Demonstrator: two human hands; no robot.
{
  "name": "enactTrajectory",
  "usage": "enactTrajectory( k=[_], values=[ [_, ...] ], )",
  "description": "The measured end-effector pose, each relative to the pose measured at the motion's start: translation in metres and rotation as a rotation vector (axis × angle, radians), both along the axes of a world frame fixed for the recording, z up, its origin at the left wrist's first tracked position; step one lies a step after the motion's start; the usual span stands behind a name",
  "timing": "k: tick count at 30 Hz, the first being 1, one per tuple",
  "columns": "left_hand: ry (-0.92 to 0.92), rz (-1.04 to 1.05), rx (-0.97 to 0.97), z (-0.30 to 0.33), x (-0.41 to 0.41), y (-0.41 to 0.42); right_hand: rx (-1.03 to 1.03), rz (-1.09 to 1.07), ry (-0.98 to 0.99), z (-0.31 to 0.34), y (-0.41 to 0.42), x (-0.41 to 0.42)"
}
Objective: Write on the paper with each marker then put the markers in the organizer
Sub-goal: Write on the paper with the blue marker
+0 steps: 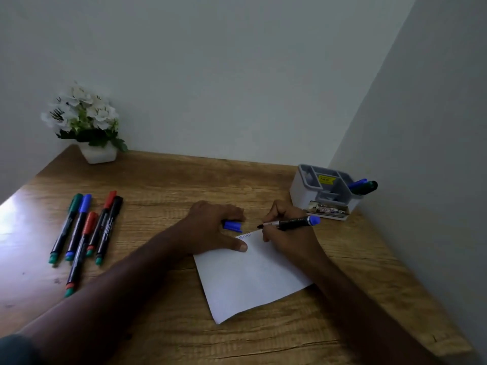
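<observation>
A white sheet of paper (250, 280) lies on the wooden desk (171, 185), with small blue letters near its top left corner. My right hand (288, 234) grips an uncapped blue marker (292, 222), its tip just above the paper's top edge. My left hand (213, 227) presses the paper's corner with the thumb and holds the blue cap (232, 225) in its fingers. Several capped markers (84, 233) in green, blue, red and black lie at the left. The grey and white organizer (325, 192) at the back right holds two markers (362, 186).
A white pot of white flowers (85, 125) stands at the desk's back left corner. Walls close the desk at the back and on the right, right behind the organizer. A small printed pack (329, 208) leans at the organizer's front.
</observation>
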State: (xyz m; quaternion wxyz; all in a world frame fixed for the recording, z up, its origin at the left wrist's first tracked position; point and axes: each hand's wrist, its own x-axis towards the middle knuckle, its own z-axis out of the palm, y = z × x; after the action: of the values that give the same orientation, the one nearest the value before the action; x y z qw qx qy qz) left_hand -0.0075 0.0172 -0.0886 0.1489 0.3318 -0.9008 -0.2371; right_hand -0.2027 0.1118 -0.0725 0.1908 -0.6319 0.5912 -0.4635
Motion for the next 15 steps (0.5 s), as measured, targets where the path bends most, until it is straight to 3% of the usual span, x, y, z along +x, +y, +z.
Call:
enactTrajectory(
  k=[15],
  values=[
    [-0.077,0.013,0.032,-0.0016,-0.0005,-0.0042,0.102,-0.043,-0.068,-0.009,-0.0076,-0.0027]
  ],
)
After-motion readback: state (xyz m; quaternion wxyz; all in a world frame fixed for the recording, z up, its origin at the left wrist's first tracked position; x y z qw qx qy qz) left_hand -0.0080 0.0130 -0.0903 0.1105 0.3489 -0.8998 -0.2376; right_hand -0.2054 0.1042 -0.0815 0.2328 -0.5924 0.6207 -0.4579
